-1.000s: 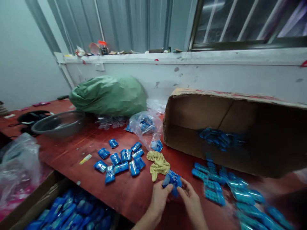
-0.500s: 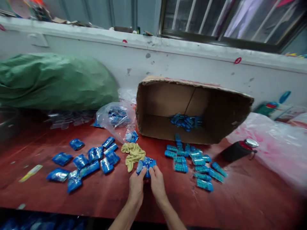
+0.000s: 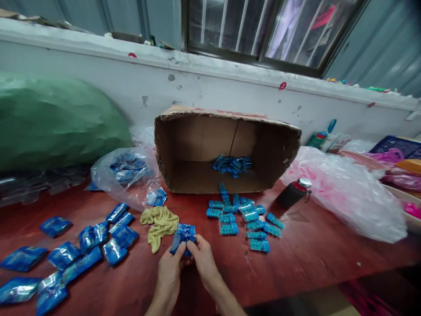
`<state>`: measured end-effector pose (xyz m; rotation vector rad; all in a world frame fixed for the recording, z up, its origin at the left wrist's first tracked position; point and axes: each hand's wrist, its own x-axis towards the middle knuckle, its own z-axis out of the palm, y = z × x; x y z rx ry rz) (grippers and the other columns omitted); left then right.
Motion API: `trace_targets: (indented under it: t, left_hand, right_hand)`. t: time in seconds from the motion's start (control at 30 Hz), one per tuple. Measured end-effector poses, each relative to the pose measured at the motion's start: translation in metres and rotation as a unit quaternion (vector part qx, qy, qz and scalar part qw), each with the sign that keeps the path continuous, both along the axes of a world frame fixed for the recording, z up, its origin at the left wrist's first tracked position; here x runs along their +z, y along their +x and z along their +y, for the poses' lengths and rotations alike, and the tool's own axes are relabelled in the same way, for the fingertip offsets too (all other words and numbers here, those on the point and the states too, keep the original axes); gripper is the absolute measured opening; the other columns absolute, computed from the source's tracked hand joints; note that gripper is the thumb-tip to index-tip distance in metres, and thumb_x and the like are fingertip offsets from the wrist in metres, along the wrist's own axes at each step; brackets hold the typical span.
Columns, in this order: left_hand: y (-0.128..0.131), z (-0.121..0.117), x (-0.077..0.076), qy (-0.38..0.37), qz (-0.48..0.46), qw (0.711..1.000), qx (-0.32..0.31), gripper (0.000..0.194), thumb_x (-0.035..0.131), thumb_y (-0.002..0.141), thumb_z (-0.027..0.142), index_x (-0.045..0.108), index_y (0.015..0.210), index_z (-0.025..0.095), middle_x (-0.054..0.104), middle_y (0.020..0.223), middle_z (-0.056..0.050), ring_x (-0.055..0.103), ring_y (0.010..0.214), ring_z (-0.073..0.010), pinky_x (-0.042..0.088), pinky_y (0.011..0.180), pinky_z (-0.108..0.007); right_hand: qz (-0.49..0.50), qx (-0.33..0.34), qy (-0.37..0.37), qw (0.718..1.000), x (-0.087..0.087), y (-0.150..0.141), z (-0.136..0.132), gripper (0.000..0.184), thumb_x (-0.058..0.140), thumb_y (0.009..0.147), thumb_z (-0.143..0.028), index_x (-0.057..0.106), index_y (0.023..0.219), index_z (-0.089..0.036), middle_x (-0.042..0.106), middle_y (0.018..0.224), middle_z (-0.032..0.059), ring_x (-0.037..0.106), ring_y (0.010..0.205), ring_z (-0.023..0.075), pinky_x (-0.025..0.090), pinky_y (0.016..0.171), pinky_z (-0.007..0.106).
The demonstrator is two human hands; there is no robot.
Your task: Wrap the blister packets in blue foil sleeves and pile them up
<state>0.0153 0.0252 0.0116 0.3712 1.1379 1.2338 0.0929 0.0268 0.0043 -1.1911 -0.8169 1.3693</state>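
Both my left hand [image 3: 169,267] and my right hand [image 3: 203,260] are closed on a small blue packet [image 3: 183,235], thumbs on its near edge and the other fingers mostly hidden under it. Just beyond the packet lies a crumpled yellow cloth [image 3: 160,224]. Several filled blue packets [image 3: 84,264] are spread over the table to the left. To the right, several clear packs of turquoise beads [image 3: 228,228] lie in front of a cardboard box [image 3: 194,180] tipped on its side, with more blue packs [image 3: 232,165] inside it.
A clear plastic bag [image 3: 105,173] of blue packets stands left of the box, with a large green sack [image 3: 62,123] behind. A dark bottle [image 3: 291,195] with a metal cap stands right on the red table [image 3: 296,259], near white plastic bags [image 3: 348,197].
The view has swung to the right, so things on the table appear further left. Both hands still hold the blue packet, which now looks more tilted.
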Motion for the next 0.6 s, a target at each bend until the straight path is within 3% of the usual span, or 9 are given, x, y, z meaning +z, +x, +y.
trace_targets:
  t: [0.13,0.33,0.47,0.6]
  left_hand:
    - [0.003,0.0,0.001,-0.008,0.019,1.0,0.014,0.037,0.076,0.044,0.028,0.062,0.074,0.011,0.065,0.059,-0.001,0.056,0.046,-0.0108,0.043,0.042,-0.02]
    - [0.007,0.002,0.001,-0.048,0.029,0.998,0.039,0.029,0.075,0.048,0.029,0.058,0.066,0.014,0.055,0.043,0.006,0.049,0.036,-0.0081,0.041,0.037,-0.019]
    - [-0.002,0.001,0.009,-0.042,-0.01,0.998,-0.047,0.028,0.075,0.049,0.025,0.06,0.07,0.013,0.063,0.052,0.0,0.057,0.044,-0.012,0.046,0.042,-0.022]
    - [-0.012,-0.003,0.011,-0.059,-0.02,0.994,-0.092,0.023,0.074,0.053,0.022,0.062,0.07,0.012,0.065,0.056,-0.003,0.059,0.047,-0.0124,0.048,0.043,-0.021]
  right_hand:
    - [0.01,-0.015,-0.003,1.0,0.004,0.0,0.001,0.022,0.054,0.069,-0.037,0.049,0.062,-0.017,0.043,0.053,-0.0064,0.035,0.044,0.0069,0.031,0.041,0.018]
    - [-0.076,-0.082,0.008,0.994,-0.009,-0.009,0.001,0.027,0.046,0.077,-0.04,0.043,0.06,-0.019,0.04,0.054,-0.0058,0.037,0.048,0.0081,0.03,0.041,0.017]
    - [-0.125,-0.055,0.053,0.989,-0.004,0.002,-0.002,0.029,0.046,0.079,-0.037,0.042,0.056,-0.018,0.036,0.052,-0.007,0.033,0.049,0.0075,0.029,0.044,0.018]
    - [-0.249,0.044,0.111,0.961,0.012,0.031,-0.009,0.034,0.04,0.084,-0.036,0.047,0.056,-0.017,0.039,0.053,-0.0056,0.037,0.052,0.009,0.031,0.048,0.019]
